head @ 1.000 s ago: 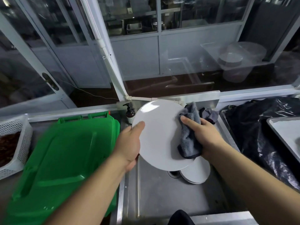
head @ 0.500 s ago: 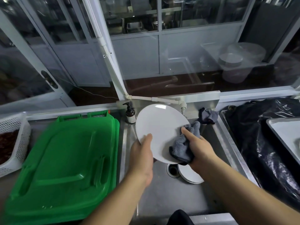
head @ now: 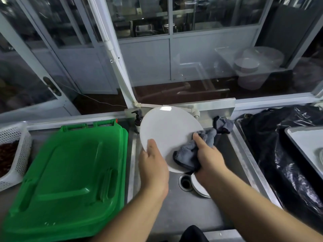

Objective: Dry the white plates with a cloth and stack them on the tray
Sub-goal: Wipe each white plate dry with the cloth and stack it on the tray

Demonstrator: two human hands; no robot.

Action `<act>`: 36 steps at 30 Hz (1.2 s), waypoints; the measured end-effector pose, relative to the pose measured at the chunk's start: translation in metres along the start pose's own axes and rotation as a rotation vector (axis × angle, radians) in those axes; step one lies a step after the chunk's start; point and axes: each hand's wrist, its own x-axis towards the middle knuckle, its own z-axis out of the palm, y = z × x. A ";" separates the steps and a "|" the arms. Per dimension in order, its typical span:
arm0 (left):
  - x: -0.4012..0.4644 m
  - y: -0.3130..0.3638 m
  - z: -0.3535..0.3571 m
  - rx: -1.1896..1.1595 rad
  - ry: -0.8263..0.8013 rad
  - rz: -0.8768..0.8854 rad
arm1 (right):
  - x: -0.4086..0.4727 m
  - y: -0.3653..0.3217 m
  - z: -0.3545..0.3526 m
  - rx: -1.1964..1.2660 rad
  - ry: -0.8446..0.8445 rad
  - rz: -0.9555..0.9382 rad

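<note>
Perforated white plastic marks the basket (head: 13,154) at the far left edge of the frame, with dark reddish contents too blurred to name. Right of it lies a glossy green bin lid (head: 70,175), ribbed and moulded. At centre, over the brushed steel sink (head: 174,212), the left hand (head: 153,168) clamps the lower left rim of a smooth, round white plate (head: 167,133), thumb on the near face, the other fingers hidden behind. The plate stands tilted, face toward the person. The right hand (head: 208,156) is closed around a bunched grey cloth (head: 190,151), soft and napped, pressing it on the plate's lower right part. Below the hands, beside the drain (head: 185,182), more white plates (head: 199,187) rest in the basin. At the right edge, on crinkled black plastic sheeting (head: 272,137), sits the pale, flat tray (head: 304,137). So the tray lies well to the right of the plate, on the right hand's side; stacking likely calls for a rightward carry, though wiping seems unfinished.
</note>
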 end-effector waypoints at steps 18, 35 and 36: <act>0.019 -0.008 -0.008 -0.031 -0.293 0.078 | -0.020 -0.020 -0.010 -0.838 -0.137 -0.435; 0.000 -0.014 -0.013 -0.019 -0.471 -0.013 | -0.013 -0.027 0.002 -1.039 -0.670 -0.777; 0.000 -0.014 -0.014 -0.001 -0.472 0.021 | -0.008 -0.028 0.007 -1.025 -0.602 -0.778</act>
